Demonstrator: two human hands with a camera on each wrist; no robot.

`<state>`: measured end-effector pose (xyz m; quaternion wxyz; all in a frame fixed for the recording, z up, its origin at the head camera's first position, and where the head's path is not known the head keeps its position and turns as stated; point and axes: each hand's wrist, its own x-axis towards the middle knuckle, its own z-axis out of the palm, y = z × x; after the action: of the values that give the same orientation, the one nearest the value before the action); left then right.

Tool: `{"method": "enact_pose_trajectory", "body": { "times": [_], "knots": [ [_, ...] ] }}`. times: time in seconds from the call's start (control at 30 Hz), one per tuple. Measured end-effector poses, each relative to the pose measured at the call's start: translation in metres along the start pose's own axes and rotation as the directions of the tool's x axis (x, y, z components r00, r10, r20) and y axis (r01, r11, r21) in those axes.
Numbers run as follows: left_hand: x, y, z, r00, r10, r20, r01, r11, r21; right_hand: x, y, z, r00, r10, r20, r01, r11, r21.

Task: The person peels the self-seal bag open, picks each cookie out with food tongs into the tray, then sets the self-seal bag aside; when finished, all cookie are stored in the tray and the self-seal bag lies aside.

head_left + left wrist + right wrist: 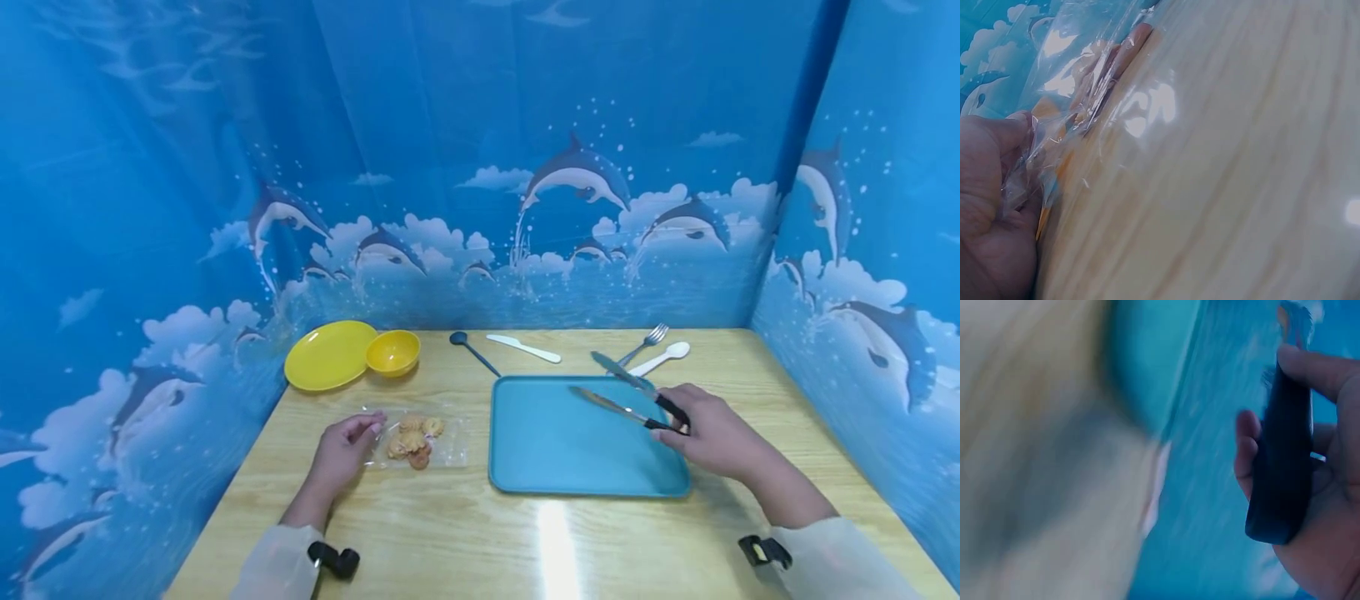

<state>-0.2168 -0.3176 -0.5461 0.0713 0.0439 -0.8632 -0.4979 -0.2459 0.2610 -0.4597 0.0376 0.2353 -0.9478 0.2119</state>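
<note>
Tongs (637, 383) above the tray (555, 450)
Your right hand (708, 429) grips them; your left hand (341, 450) pinches the bag (452, 448) (cookies inside).

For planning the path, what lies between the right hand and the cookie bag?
In the head view: tongs in the right hand, the blue tray, then bare tabletop.

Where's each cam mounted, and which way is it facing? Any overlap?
Head: on head, facing forward and down at table; left hand, right hand, sleeves show.
Left wrist: on wrist, facing plastic bag; left hand shows.
Right wrist: on wrist, facing tongs; right hand shows.
Shared: head and left wrist both show plastic bag, left hand.
</note>
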Motion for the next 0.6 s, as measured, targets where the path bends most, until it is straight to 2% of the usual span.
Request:
{"method": "enact_pose_trajectory", "body": {
  "times": [0.13,0.27,0.43,0.6],
  "knots": [
    [-0.001,0.001,-0.001,1.000,-0.007,0.002,0.007,1.000,-0.007,0.026,-0.050,0.014,0.981,-0.111,0.156,0.111,0.994,0.008],
    [-0.001,0.001,0.000,1.000,-0.016,0.002,0.016,1.000,-0.017,0.051,-0.088,0.036,0.950,-0.167,0.262,0.178,0.984,-0.017],
    [-0.001,0.002,0.001,0.999,-0.037,-0.005,0.037,0.999,-0.010,0.077,-0.120,0.059,0.917,-0.171,0.361,0.209,0.976,-0.068],
    [0.000,0.002,0.001,0.999,-0.029,-0.016,0.029,1.000,0.001,0.097,-0.140,0.075,0.897,-0.179,0.404,0.220,0.974,-0.056]
  ]
}}
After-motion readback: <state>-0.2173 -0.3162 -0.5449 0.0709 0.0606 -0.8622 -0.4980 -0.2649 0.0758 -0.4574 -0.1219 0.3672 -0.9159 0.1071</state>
